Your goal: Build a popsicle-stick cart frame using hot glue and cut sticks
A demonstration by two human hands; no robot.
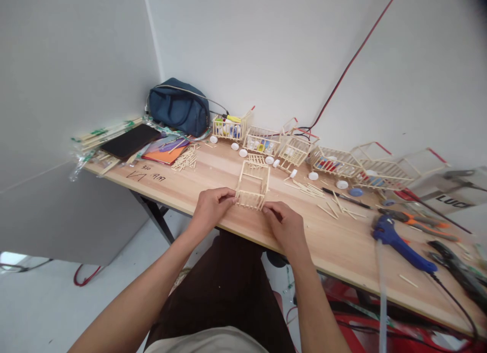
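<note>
Left of the glue gun [404,246]: apparently steadying a stick frame [250,197]
Left hand [213,206], right hand [286,226] pinch corners; gentleness likely needed next.

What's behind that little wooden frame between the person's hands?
Behind the wooden frame stands a small wooden cart with white wheels, holding colourful items, and the pale wall beyond. The cart's slats and items hide its floor.

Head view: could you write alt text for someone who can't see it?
A person's left hand and right hand touch the near corners of a small wooden-stick frame on a table. Beyond it stands a row of little stick carts, and a blue glue gun lies to the right.
</note>
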